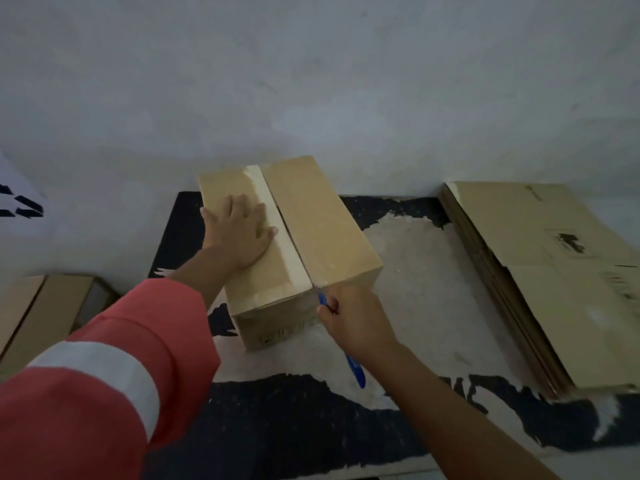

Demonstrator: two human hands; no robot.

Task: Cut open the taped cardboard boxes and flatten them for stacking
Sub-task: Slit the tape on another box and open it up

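A closed brown cardboard box (322, 220) stands on a worn black table (415, 278), a strip of pale tape (277, 233) running along its top seam. My left hand (239, 230) lies flat on the left half of the lid, fingers straight. My right hand (353, 320) grips a blue cutter (356, 370) at the box's near top edge, right where the seam ends. The blade tip is hidden between my fingers and the cardboard.
A stack of flattened cardboard boxes (554, 289) lies on the table's right side. Another brown box (38, 313) sits lower at the left, off the table. A grey wall rises just behind the table.
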